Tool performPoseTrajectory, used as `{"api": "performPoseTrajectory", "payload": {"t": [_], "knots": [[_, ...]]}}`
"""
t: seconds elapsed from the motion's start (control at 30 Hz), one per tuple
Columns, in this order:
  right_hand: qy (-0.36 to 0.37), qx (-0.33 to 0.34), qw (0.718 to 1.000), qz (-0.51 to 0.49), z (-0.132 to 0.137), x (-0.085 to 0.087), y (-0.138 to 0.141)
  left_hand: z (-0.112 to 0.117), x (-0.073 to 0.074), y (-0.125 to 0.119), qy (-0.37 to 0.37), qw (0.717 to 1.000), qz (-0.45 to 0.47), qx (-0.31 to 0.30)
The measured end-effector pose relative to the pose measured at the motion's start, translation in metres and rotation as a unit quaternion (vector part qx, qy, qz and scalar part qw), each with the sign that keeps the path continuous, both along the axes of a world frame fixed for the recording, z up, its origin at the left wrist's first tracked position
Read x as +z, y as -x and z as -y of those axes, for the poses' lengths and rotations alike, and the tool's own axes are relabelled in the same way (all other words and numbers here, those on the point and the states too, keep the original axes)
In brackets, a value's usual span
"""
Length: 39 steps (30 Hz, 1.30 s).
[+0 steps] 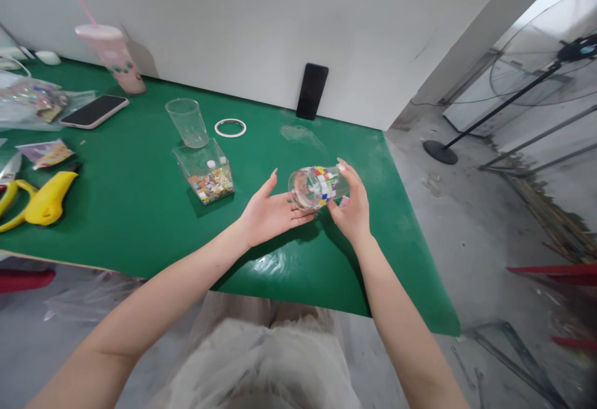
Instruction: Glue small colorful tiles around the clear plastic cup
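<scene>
My right hand (353,207) grips a clear glass (321,186) at its far end, tilted on its side above the green table. Rows of small coloured tiles cover part of the glass wall. Under its near end lies my left hand (275,213), palm up and fingers stretched out, touching or nearly touching the glass. To the left stands a clear square cup (205,173) with many loose coloured tiles in its bottom. Just behind that cup is an empty clear plastic cup (187,123). A white ring (230,127) rests flat beside it.
A dark phone (312,91) leans on the wall. At left are another phone (95,111), a pink drink cup (114,58), yellow-handled scissors (12,197), a yellow tool (50,199) and plastic bags (32,101). A standing fan (441,151) is beyond the table's right edge.
</scene>
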State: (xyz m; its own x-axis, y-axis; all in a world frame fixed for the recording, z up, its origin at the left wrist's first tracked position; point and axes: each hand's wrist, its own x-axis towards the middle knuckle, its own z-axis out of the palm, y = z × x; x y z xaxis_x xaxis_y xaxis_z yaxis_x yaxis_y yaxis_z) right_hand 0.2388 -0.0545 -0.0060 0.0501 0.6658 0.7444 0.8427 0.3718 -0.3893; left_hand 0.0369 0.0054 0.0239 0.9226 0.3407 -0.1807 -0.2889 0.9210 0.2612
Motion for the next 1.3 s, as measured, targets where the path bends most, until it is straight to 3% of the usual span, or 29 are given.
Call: {"api": "performPoseTrajectory", "payload": {"t": [1.3], "knots": [[-0.043, -0.026, 0.996, 0.067, 0.0003, 0.0067, -0.0002, 0.0016, 0.0001, -0.0008, 0.035, 0.999, -0.009, 0.023]]}}
